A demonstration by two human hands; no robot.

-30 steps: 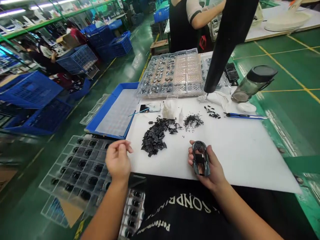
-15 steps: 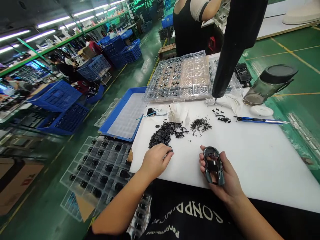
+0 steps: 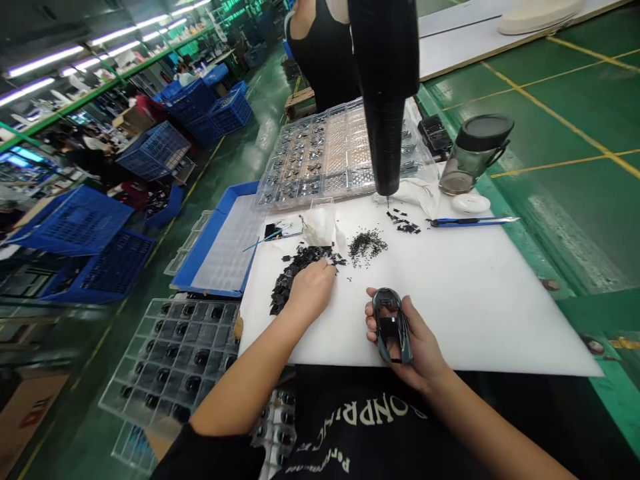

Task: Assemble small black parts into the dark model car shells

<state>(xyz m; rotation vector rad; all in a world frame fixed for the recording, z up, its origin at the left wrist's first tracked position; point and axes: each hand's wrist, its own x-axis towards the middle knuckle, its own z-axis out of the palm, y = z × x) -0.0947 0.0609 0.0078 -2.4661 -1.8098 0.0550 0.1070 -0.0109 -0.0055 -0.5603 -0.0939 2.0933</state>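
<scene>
My right hand (image 3: 420,340) is wrapped around a dark toy car body (image 3: 393,325), held just above the near edge of the white work mat (image 3: 465,300). Openings in the car body show my fingers through them. Beyond it, my left hand (image 3: 313,290) reaches over the right side of a heap of flat black pieces (image 3: 285,283). Its fingertips are pinched together; whatever they hold is hidden. To the right of those fingers lies a scatter of tiny black parts (image 3: 367,245). A clear plastic container (image 3: 320,217) stands behind the heap.
A black electric screwdriver (image 3: 387,147) hangs over the mat. Behind are a compartment tray (image 3: 345,150) and a tinted bottle (image 3: 473,153). A blue-handled knife (image 3: 465,221) lies at the right. At left are a blue bin (image 3: 235,247) and a tray of dark parts (image 3: 175,353). A person stands opposite.
My left hand has moved forward from the heap's near edge toward its far right side. The right hand keeps hold of the toy car body. The whole view has shifted.
</scene>
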